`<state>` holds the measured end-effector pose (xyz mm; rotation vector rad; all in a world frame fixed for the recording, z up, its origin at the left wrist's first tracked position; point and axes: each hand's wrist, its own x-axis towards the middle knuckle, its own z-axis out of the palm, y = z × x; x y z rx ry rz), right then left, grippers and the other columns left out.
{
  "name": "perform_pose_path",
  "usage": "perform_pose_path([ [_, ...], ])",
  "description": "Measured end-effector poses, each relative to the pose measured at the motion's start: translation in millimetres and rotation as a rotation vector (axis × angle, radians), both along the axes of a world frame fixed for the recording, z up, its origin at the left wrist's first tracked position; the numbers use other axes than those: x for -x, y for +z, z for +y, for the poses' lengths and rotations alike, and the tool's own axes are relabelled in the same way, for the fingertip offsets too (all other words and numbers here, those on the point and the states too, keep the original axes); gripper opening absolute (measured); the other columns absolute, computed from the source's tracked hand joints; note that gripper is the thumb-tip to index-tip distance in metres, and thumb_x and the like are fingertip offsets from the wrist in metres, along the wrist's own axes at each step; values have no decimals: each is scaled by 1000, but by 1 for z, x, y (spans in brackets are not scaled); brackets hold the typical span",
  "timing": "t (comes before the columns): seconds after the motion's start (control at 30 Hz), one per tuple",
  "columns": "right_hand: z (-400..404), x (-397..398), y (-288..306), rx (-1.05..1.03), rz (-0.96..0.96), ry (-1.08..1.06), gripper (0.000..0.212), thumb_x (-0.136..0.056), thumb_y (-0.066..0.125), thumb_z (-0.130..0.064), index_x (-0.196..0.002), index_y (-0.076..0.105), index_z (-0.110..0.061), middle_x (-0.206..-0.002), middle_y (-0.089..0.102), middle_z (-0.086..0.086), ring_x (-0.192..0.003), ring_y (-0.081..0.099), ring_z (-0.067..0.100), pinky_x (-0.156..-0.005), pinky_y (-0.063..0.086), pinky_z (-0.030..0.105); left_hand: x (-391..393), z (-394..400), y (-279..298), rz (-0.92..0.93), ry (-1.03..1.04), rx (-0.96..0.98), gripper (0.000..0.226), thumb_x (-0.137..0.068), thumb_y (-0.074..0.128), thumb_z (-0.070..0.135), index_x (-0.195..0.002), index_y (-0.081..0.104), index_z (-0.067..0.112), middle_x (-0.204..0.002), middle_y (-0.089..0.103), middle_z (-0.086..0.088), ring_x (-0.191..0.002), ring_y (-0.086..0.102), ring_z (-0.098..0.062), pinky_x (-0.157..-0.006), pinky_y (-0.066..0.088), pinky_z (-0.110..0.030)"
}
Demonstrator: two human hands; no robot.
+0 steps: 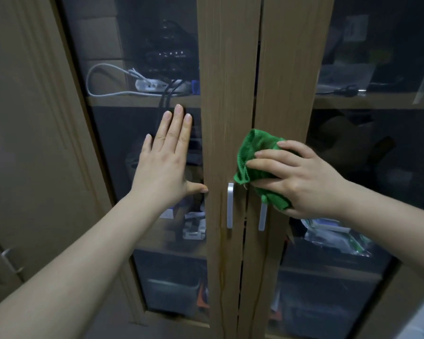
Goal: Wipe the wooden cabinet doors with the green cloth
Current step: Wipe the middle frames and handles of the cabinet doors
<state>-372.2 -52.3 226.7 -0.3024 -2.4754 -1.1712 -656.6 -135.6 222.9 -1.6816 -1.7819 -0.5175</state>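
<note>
A left hand lies flat, fingers pointing to twelve o'clock, on the left cabinet door. At three o'clock of it, the right hand presses a green cloth on the right cabinet door, above two silver handles.
</note>
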Motion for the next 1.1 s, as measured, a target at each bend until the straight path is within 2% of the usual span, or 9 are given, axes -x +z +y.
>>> perform_pose_path([
  [0.17,1,-9,-45,-53,314,-84,46,-90,61,-38,-133,63,-20,-147,52,8,-139,42,26,-114,27,49,-7,-3,0,-12,21,-5,150,-53,78,74,-155,-14,16,-165,-17,-4,-152,-12,-23,-119,17,-53],
  [0.37,-24,28,-114,127,830,-260,56,-83,71,-17,-134,58,-1,-145,34,18,-130,35,36,-101,38,55,-16,-8,-8,-36,66,-16,142,-60,80,66,-156,-13,17,-165,-18,-4,-152,-9,-22,-118,18,-53],
  [0.43,-30,26,-123,139,804,-292,59,-79,75,-12,-134,58,2,-142,35,21,-128,36,38,-99,42,56,-19,-11,-13,5,100,-24,136,-65,77,65,-156,-9,13,-166,-14,-6,-153,-5,-22,-117,21,-54],
  [0.53,-30,-6,-114,141,549,-192,57,-73,83,-9,-127,65,1,-137,53,25,-123,42,37,-94,46,53,-24,-15,-18,55,144,-21,128,-72,72,65,-156,-6,10,-166,-10,-8,-153,-3,-23,-117,22,-54],
  [0.63,-22,-36,-74,146,401,-32,51,-81,74,-13,-129,64,-2,-132,60,25,-119,50,37,-95,46,50,-33,-16,-23,54,162,-6,125,-75,66,67,-156,-8,8,-165,-13,-9,-153,-6,-23,-118,20,-54],
  [0.77,-10,-28,-16,163,621,-2,68,-92,60,-29,-151,35,-7,-154,40,18,-142,34,31,-118,25,45,-50,-15,-33,41,172,21,128,-74,66,68,-155,-9,4,-165,-17,-10,-152,-9,-23,-119,19,-53],
  [0.83,-8,-16,-11,62,579,-133,72,-97,54,-40,-156,26,-9,-163,26,13,-152,19,28,-123,14,46,-54,-15,-39,47,198,31,130,-74,68,68,-154,-11,3,-164,-19,-11,-152,-10,-24,-119,18,-53],
  [0.93,-7,-6,-40,19,525,-275,72,-100,45,-46,-158,21,-10,-167,15,10,-155,9,26,-123,8,49,-55,-15,-52,84,254,45,134,-72,69,68,-153,-14,2,-164,-19,-12,-152,-10,-25,-118,19,-54],
  [1.1,-9,-4,-114,51,519,-324,75,-98,49,-39,-159,18,-9,-167,9,9,-155,3,24,-123,4,49,-55,-16,-78,44,253,98,136,-71,72,64,-152,-19,3,-163,-21,-12,-152,-10,-24,-118,17,-54],
])
